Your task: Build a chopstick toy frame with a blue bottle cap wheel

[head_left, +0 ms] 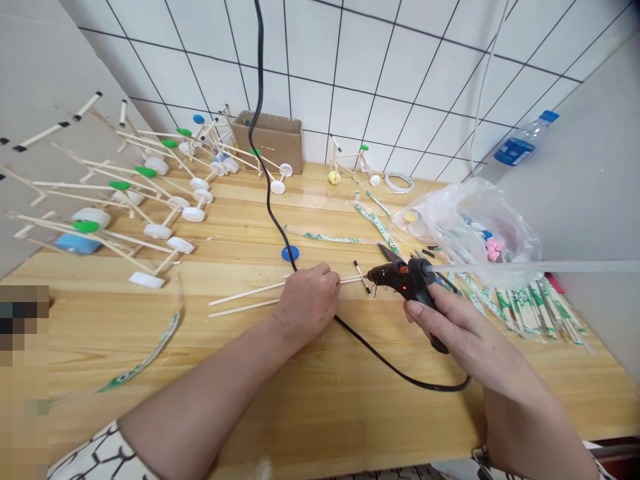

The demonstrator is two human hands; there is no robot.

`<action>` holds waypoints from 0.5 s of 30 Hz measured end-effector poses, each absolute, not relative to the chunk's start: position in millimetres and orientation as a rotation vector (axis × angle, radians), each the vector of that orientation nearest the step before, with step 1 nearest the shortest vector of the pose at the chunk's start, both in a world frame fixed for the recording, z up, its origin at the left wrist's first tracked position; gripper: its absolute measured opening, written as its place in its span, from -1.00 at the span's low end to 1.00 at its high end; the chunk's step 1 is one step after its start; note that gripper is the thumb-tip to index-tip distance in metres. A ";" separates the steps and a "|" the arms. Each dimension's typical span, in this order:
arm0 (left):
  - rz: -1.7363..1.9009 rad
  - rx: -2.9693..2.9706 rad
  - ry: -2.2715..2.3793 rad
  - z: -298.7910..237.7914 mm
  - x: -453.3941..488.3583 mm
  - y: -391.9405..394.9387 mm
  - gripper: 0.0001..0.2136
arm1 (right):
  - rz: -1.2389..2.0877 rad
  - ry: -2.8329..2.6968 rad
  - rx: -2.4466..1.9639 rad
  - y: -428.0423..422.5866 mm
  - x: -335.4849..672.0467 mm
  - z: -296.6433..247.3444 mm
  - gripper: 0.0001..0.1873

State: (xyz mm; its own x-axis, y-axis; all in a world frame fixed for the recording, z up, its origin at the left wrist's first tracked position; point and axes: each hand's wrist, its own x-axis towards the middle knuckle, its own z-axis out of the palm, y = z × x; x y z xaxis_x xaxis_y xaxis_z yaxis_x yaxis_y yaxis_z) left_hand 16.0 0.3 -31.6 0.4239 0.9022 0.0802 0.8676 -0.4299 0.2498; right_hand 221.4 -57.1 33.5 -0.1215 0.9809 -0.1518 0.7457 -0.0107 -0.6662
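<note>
My left hand (310, 301) is closed around thin wooden sticks (245, 293) that lie on the table, their long ends pointing left. Beyond its fingers, one stick reaches a short crosspiece with black ends (363, 277). My right hand (457, 327) grips a black glue gun (407, 275), whose small red light is lit. Its nozzle is at the joint of the stick and the crosspiece; whether it touches cannot be made out. A clear glue stick (525, 266) sticks out of the gun's back. Close behind my left hand lies a blue bottle cap (290, 253).
Several stick tricycle models (150, 193) with cap wheels stand at left. A black cord (267, 167) crosses the table under my left hand. At right are a plastic bag (470, 213), wrapped chopsticks (540, 307) and a bottle (523, 147). A cardboard box (280, 143) stands against the wall.
</note>
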 end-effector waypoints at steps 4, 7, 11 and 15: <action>0.329 2.510 1.563 -33.5 15.4 1.0 -0.76 | 0.886 -1.908 -1.781 -56.8 220.5 32.2 -0.65; 0.347 2.514 1.562 -33.9 15.2 1.1 -0.76 | 0.872 -1.909 -1.785 -56.6 219.9 32.7 -0.65; 0.343 2.508 1.568 -33.4 15.3 0.8 -0.76 | 0.859 -1.908 -1.799 -56.3 219.3 32.7 -0.66; 0.352 2.504 1.560 -33.7 15.5 0.8 -0.76 | 0.864 -1.919 -1.792 -56.0 219.0 32.3 -0.68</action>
State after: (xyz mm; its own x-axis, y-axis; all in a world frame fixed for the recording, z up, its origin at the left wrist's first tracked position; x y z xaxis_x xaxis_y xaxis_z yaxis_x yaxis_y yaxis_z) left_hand 15.5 0.8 -33.7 0.4250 0.8986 0.1093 0.8583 -0.4384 0.2666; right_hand 219.0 -56.0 32.3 -0.1185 0.9838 -0.1347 0.7531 0.0007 -0.6579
